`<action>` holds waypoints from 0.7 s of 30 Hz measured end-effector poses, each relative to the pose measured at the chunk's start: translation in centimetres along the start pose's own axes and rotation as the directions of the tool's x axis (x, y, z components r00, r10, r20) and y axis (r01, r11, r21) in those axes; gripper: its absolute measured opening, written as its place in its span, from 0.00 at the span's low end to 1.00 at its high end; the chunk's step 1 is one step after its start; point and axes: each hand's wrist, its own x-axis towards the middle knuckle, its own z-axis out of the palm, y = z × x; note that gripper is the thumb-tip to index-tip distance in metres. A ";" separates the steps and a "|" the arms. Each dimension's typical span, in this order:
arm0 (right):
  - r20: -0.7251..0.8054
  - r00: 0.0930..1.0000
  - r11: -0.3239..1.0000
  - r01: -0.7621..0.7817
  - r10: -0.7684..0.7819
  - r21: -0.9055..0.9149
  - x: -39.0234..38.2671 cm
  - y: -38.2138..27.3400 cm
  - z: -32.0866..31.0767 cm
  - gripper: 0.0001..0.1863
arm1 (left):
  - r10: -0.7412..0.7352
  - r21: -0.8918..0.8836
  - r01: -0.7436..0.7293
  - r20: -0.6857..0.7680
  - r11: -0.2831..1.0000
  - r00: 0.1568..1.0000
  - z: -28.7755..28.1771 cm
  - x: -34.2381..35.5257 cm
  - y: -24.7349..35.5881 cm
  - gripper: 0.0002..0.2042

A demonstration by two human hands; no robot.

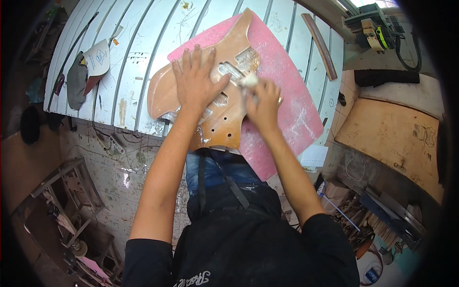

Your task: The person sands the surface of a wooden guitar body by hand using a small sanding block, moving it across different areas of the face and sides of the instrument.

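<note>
While our white tabletop (138,38) faces our black shirt (267,248) with its pale lettering (203,277), a pink mat (294,91) partly carries the guitar body (217,116); our left grip (197,83) rests there, fingers spread; our right grip (264,103) grasps a blurred whitish wad (249,80).

- Left hand (197,88): palm down, flat, fingers (197,58) slightly spread and pointing away from the body, thumb (221,85) stretched toward the right.
- Left forearm (162,186): bare, slanting up and inward.
- Right hand (264,109): fingers curled in a grip, partly blurred.
- Right forearm (294,177): bare, angled inward from the lower right.
- Hands near each other, not touching, the right slightly closer to the torso (263,246).
</note>
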 end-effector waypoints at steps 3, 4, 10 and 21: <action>-0.074 0.992 0.995 -0.097 0.099 0.037 2.2 0.1 0.0 0.08 | -0.021 0.006 0.021 -0.039 1.000 0.999 0.2 0.0 0.3 0.42; -0.065 0.993 0.995 -0.095 0.095 0.005 0.5 -0.1 0.4 0.08 | -0.020 0.012 0.021 -0.041 1.000 0.999 0.3 0.0 0.2 0.42; -0.012 0.999 0.998 0.047 -0.047 0.029 -1.9 0.3 0.0 0.11 | -0.008 0.036 0.009 -0.034 0.999 0.999 0.1 0.2 0.3 0.41; 0.023 1.000 1.000 -0.001 0.000 0.026 -4.0 -0.8 -0.6 0.11 | 0.169 -0.111 -0.176 -0.069 0.978 0.983 -0.3 -0.3 -0.2 0.28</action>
